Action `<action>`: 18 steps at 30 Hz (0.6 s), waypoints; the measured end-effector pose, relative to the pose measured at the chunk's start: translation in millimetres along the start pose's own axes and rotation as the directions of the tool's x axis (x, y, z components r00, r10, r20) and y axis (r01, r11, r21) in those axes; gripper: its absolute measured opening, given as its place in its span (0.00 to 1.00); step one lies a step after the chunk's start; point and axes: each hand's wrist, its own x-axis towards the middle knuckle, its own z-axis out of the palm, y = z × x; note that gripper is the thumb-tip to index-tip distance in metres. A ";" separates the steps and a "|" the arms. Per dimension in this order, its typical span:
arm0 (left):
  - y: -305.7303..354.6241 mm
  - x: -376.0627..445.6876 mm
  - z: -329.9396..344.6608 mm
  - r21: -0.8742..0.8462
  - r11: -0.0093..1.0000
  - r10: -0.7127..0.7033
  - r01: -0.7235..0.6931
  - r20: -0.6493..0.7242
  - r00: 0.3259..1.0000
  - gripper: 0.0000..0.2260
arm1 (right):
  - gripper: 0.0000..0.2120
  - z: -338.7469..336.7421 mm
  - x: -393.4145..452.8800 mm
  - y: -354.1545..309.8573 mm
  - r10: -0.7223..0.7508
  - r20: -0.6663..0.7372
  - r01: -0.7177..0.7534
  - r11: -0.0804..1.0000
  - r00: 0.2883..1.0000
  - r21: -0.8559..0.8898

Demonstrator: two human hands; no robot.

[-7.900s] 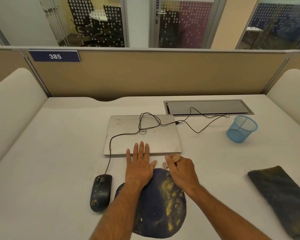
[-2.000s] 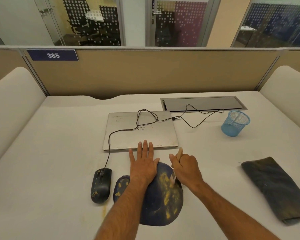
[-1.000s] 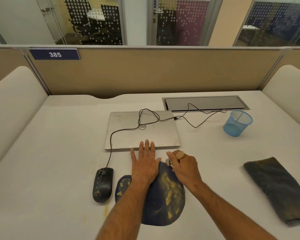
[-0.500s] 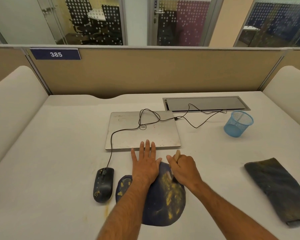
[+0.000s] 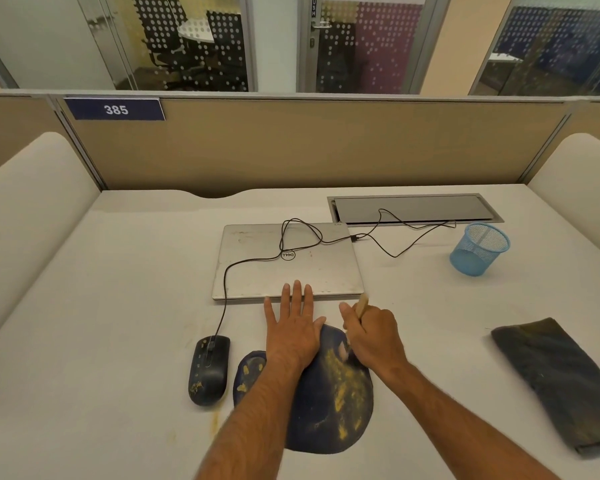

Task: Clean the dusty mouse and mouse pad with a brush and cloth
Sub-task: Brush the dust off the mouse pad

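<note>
A round dark blue mouse pad (image 5: 329,407) streaked with yellow dust lies on the white desk. My left hand (image 5: 293,327) rests flat on its far left part, fingers spread, reaching the laptop's front edge. My right hand (image 5: 373,336) is closed around a brush (image 5: 362,303); its wooden handle sticks up above my fist and its pale bristles touch the pad's far right part. A black wired mouse (image 5: 208,368) with yellow dust specks sits left of the pad. A dark folded cloth (image 5: 561,382) lies at the right.
A closed silver laptop (image 5: 288,261) sits behind the pad, with the mouse cable looped over it. A blue mesh cup (image 5: 478,249) stands at the back right beside a cable hatch (image 5: 413,209). A beige partition closes the desk's far side.
My right hand keeps stroking the brush back and forth over the pad's far right part; the yellow dust has shifted a little. My left hand stays flat on the pad.
</note>
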 end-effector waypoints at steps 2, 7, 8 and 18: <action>0.2 1.2 -1.0 0.001 1.000 0.004 -0.004 0.000 1.000 0.30 | 0.23 -1.9 1.4 -0.7 -0.041 -0.053 0.044 0.998 0.998 0.043; -1.0 -1.0 1.9 0.020 1.000 -0.001 0.001 0.000 1.000 0.29 | 0.21 3.5 -2.1 0.4 0.014 0.120 -0.009 0.999 0.993 -0.042; -0.9 -0.9 1.7 0.022 1.000 -0.005 0.004 0.003 1.000 0.29 | 0.22 4.0 -2.9 1.1 0.035 0.125 -0.030 0.999 0.991 -0.044; -3.8 -1.1 -2.7 0.005 1.000 0.007 -0.007 -0.005 1.000 0.28 | 0.19 2.7 -4.9 -2.1 -0.070 0.062 0.070 0.998 0.996 -0.003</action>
